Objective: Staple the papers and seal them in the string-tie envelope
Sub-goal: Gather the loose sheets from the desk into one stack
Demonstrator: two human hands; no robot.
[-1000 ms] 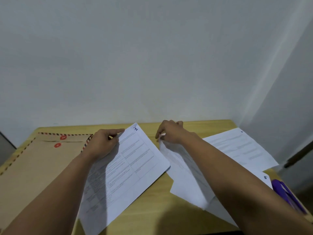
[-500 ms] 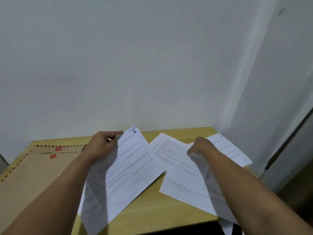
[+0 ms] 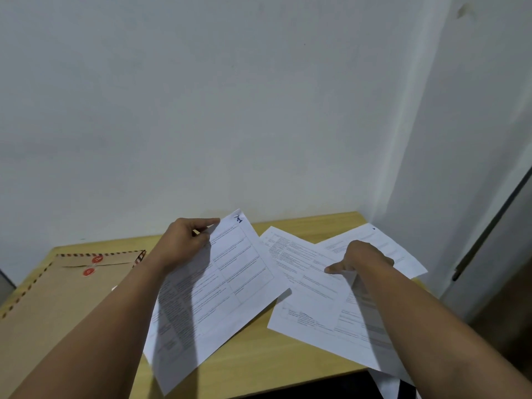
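Note:
My left hand (image 3: 184,246) pinches the top corner of a printed sheet marked "1" (image 3: 230,286), lifted slightly over the desk. My right hand (image 3: 359,256) rests palm down on a second printed sheet (image 3: 311,306) lying flat to the right, thumb spread out. A third sheet (image 3: 383,246) lies under it toward the wall corner. The brown string-tie envelope (image 3: 57,300), with two red discs and a striped border, lies flat at the left. No stapler is in view.
The wooden desk (image 3: 259,361) ends at a near edge just below the papers. White walls meet in a corner at the back right. More paper (image 3: 388,384) hangs over the near right edge.
My right hand moved rightward with a sheet and now lies flat on it, spread beside sheet "1". The view swung right, so the purple object at the right edge is out of sight.

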